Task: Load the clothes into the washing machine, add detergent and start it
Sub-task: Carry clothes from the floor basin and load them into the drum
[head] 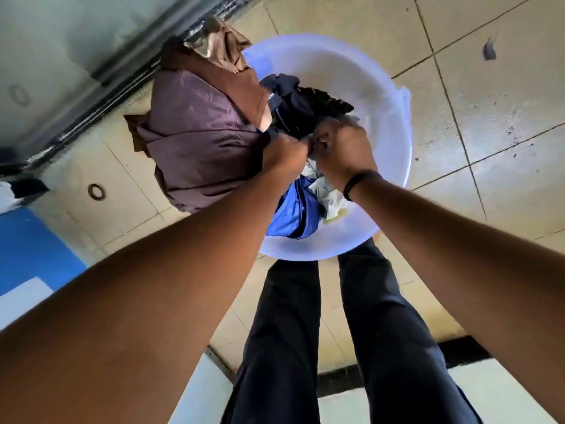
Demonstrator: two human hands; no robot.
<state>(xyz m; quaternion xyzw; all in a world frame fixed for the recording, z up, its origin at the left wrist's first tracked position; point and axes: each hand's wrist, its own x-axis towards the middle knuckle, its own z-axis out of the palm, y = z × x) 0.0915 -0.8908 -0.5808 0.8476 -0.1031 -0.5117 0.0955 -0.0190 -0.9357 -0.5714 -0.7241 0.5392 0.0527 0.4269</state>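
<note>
**Both hands gathering laundry from a white basin on the floor**

The clothes (293,117) lay heaped in a round white plastic basin (376,96) that sat on a pale tiled floor (489,117), directly in front of the person's feet. A large purple-brown garment (198,142) spilled over the basin's left rim, with a tan piece (220,41) beyond it at the far side. Dark navy cloth sat at the basin's middle, and a bright blue item (293,209) and a pale one (330,194) lay toward its near rim. Keeping the load in one basin likely made it easy to lift in bundles.

Both arms reached straight down from above, close together over the basin's centre. The left hand (286,156) had its fingers curled into the edge of the purple-brown garment, gripping it. The right hand (342,145), a dark band at its wrist, was closed on the dark cloth just beside it. The hands nearly touched, suggesting they were bunching the pile for a single lift.

The person's dark trouser legs (305,332) stood just behind the basin. No washing machine could be clearly identified, so loading appeared not yet begun.
</note>
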